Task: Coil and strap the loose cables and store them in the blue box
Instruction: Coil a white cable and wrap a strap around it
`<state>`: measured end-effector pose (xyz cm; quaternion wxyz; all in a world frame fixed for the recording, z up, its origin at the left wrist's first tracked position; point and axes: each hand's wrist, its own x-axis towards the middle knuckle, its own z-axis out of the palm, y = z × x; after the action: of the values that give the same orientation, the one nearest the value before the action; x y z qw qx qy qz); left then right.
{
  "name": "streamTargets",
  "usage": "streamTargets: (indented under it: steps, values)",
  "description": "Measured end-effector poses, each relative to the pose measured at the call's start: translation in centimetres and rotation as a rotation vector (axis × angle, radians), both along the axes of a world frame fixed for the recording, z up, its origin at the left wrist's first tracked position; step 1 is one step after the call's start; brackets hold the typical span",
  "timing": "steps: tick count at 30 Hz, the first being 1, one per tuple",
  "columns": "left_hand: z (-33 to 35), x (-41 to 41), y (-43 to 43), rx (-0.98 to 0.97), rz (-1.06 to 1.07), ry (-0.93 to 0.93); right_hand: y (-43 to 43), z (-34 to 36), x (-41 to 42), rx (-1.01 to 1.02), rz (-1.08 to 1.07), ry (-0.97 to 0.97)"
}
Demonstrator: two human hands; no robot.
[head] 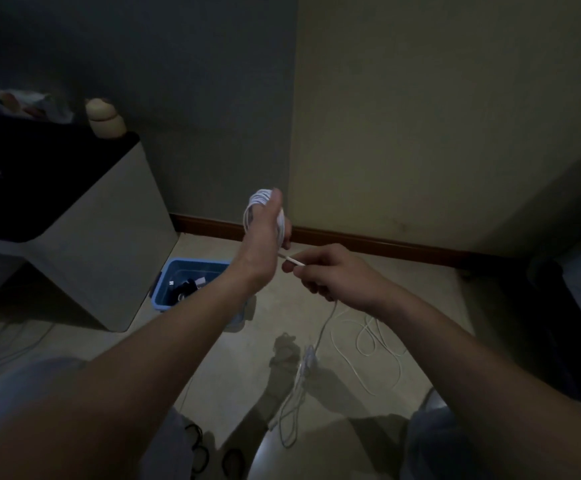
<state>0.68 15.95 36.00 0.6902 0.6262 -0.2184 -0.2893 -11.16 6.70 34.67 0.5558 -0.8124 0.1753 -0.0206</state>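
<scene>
My left hand (264, 233) is raised at the centre, with a white cable coil (252, 206) looped around its fingers. Just to the right, my right hand (334, 271) pinches a straight stretch of the same white cable (294, 260), which runs from the coil into its fingers. The rest of that cable (323, 330) drops from my right hand to the floor. The blue box (164, 289) sits open on the floor below my left wrist, with a few dark and white items inside; my left forearm hides its right part.
Loose white cable loops (368, 341) and another pale cable bundle (296, 393) lie on the tiled floor. Black cables (199, 445) lie near my knees. A white cabinet with a dark top (102, 237) stands left of the box. Walls close off the back.
</scene>
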Motion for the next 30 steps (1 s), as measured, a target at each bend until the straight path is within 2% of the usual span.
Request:
streamTargets:
  steps: [2, 3, 6, 9, 13, 16, 20, 24, 27, 30]
  values:
    - [-0.3, -0.4, 0.1, 0.101, -0.102, -0.102, -0.1, 0.4, -0.1, 0.028, -0.042, -0.035]
    - [-0.6, -0.2, 0.1, 0.179, -0.151, -0.214, -0.2, 0.5, -0.2, 0.043, -0.066, -0.05]
    - [-1.7, -0.1, 0.1, 0.459, -0.215, -0.788, -0.5, 0.9, -0.4, 0.089, -0.128, -0.092]
    - [-2.0, 0.0, 0.2, 0.484, -0.208, -0.954, -0.7, 1.2, -0.6, 0.107, -0.146, -0.085]
    - [-1.8, 1.1, 0.5, 0.628, -0.3, -1.233, -1.5, 1.4, -0.8, 0.004, -0.1, -0.048]
    - [-1.6, 1.5, 0.6, 0.66, -0.373, -1.156, -2.3, 1.2, -0.9, -0.106, -0.08, -0.014]
    - [-1.3, 1.6, 0.7, 0.675, -0.473, -0.898, -3.1, 1.0, -1.0, -0.292, -0.031, 0.028]
    - [-1.1, 1.5, 0.6, 0.578, -0.56, -0.648, -4.2, 0.8, -1.2, -0.453, -0.061, 0.094]
    - [-0.6, 1.3, 1.0, 0.478, -0.638, -0.426, -5.0, 0.6, -1.5, -0.376, -0.079, 0.059]
    - [-0.2, 1.4, 1.1, 0.413, -0.625, -0.294, -5.6, 0.4, -1.7, -0.224, -0.114, -0.01]
